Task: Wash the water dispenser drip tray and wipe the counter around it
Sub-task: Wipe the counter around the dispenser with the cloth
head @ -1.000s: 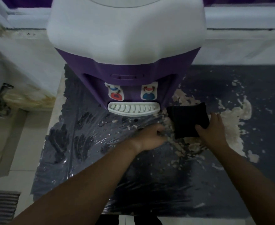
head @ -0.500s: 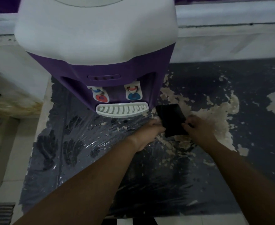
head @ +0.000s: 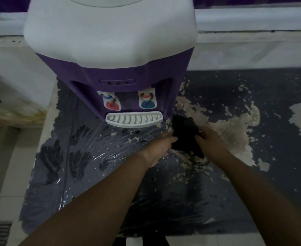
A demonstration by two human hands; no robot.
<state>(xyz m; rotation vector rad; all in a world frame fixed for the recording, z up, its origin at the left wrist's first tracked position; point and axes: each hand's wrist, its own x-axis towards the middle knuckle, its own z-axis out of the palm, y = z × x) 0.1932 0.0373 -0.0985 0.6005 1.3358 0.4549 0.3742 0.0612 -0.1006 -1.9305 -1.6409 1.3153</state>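
Observation:
A purple and white water dispenser stands at the back of the dark, peeling counter. Its white slotted drip tray sits in place under the red and blue taps. Just right of the tray, a black cloth is bunched between both hands, low over the counter. My left hand grips its left edge and my right hand grips its right edge. The cloth's lower corner hangs down between the wrists.
Wet, glossy film covers the counter in front of the dispenser. Pale patches of worn surface spread to the right. A white wall ledge runs behind. The counter's front edge is near my arms; tiled floor lies at left.
The cloth lay flat under my right hand; now both hands have gathered it and it is folded narrower. The head view shifted slightly.

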